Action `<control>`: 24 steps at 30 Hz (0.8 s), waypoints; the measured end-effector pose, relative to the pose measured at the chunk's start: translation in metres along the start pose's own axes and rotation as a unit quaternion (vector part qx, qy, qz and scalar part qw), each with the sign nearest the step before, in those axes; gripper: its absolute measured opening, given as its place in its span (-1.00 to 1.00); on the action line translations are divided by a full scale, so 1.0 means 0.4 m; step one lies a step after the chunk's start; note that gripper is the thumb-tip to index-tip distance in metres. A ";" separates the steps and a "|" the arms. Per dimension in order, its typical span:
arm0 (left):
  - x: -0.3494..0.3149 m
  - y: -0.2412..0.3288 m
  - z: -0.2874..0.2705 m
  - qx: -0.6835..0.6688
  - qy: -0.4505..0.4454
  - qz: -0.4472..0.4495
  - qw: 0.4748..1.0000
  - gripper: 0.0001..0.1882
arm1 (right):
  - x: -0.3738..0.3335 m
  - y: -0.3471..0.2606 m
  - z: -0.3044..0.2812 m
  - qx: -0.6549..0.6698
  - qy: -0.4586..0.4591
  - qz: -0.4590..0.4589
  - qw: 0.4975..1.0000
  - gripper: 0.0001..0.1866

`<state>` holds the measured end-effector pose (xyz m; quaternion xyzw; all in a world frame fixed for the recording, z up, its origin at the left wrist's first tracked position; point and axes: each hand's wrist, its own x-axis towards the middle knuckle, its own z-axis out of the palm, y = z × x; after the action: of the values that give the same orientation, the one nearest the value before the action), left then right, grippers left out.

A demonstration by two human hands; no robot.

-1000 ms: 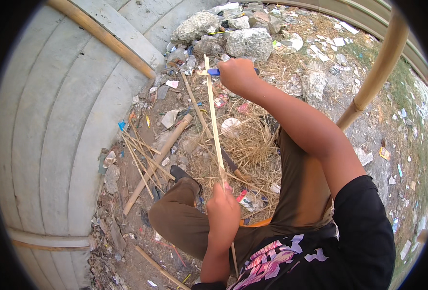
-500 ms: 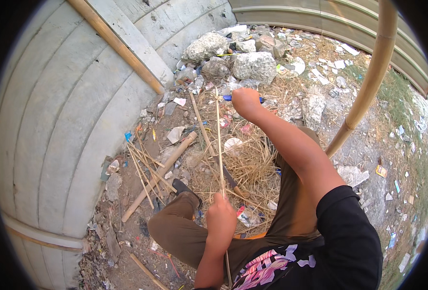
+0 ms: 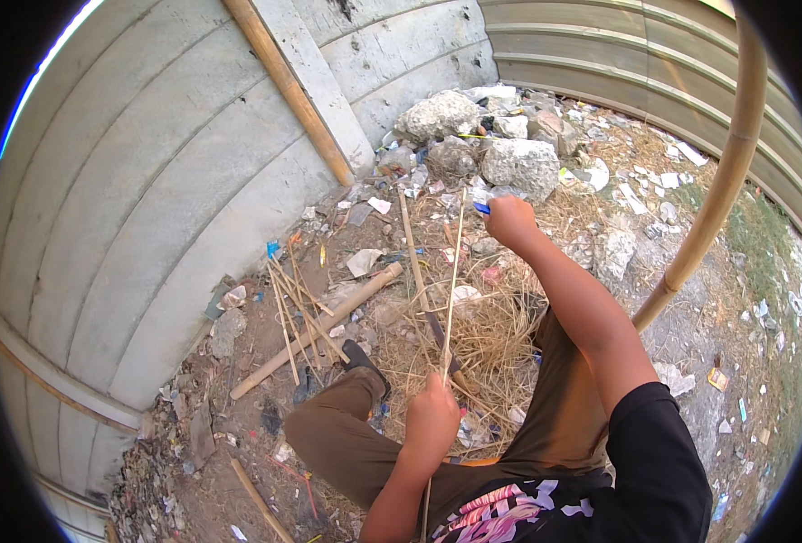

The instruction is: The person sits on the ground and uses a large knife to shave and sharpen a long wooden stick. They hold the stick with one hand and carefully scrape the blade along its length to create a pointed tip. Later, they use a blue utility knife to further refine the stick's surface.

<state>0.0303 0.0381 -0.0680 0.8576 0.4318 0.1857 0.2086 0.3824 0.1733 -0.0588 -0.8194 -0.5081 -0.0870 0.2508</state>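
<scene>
My left hand (image 3: 432, 418) is closed around a long, thin bamboo strip (image 3: 456, 276), which slants up and away from me; its lower end passes below the fist toward my lap. My right hand (image 3: 511, 223) is a fist around a small blue tool (image 3: 482, 208), held just right of the strip's far end. Only the tool's blue end shows, so its exact kind is hidden. Beneath the strip, a long brown stick (image 3: 410, 233) lies on the ground, running to a dark, blade-like piece (image 3: 434, 328) by the straw.
Several thin bamboo strips (image 3: 290, 312) lie across a thick bamboo pole (image 3: 328, 328) at the left. Dry straw (image 3: 500, 348) is heaped between my legs. Large rocks (image 3: 520, 169) lie ahead by the concrete wall (image 3: 175, 181). An upright bamboo pole (image 3: 704, 244) rises at the right.
My right fist has shifted rightward, away from the strip's far end, and less of the blue tool shows. The view has tilted, and the strip leans more to the right.
</scene>
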 end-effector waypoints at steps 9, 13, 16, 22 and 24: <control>0.013 -0.021 -0.021 -0.016 0.010 -0.061 0.998 -0.77 | -0.065 -0.099 0.003 -0.053 -0.061 -0.203 0.976 -0.86; 0.015 -0.012 -0.018 -0.021 0.001 -0.070 0.997 -0.77 | -0.053 -0.077 0.007 -0.035 -0.022 -0.181 0.983 -0.87; 0.011 -0.016 -0.020 -0.037 0.011 -0.078 0.996 -0.77 | -0.048 -0.084 0.005 -0.011 -0.008 -0.160 0.987 -0.87; 0.011 -0.010 -0.012 -0.021 -0.019 -0.059 0.998 -0.80 | -0.052 -0.127 0.006 0.018 0.019 -0.136 0.990 -0.88; 0.006 0.001 -0.011 -0.012 -0.023 -0.045 0.999 -0.81 | -0.028 -0.109 0.017 -0.001 0.036 -0.069 0.997 -0.88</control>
<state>0.0300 0.0408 -0.0638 0.8388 0.4627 0.1617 0.2370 0.3383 0.1837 -0.0551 -0.7790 -0.5538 -0.1342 0.2617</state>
